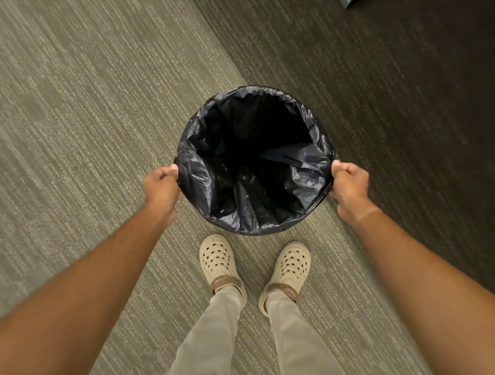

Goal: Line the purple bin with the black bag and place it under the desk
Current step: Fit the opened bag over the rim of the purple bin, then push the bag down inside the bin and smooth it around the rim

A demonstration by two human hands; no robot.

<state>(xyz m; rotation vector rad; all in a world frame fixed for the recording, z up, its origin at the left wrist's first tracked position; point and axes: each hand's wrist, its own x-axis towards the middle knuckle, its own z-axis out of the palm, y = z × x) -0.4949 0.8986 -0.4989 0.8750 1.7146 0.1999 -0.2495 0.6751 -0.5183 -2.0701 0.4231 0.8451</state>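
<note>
A round bin stands on the carpet in front of me, seen from straight above. The black bag [254,160] lines its inside and folds over the whole rim, so none of the purple shows. My left hand [162,184] grips the bag-covered rim on the left side. Across from it, my right hand [348,184] grips the rim on the right side. Both hands have their fingers closed around the plastic at the rim. No desk is in view.
My two feet in cream clogs [218,263] stand just behind the bin. The carpet [93,120] is light grey-green on the left; a darker strip [401,93] runs along the right and far side. A dark object [348,2] peeks in at the top edge.
</note>
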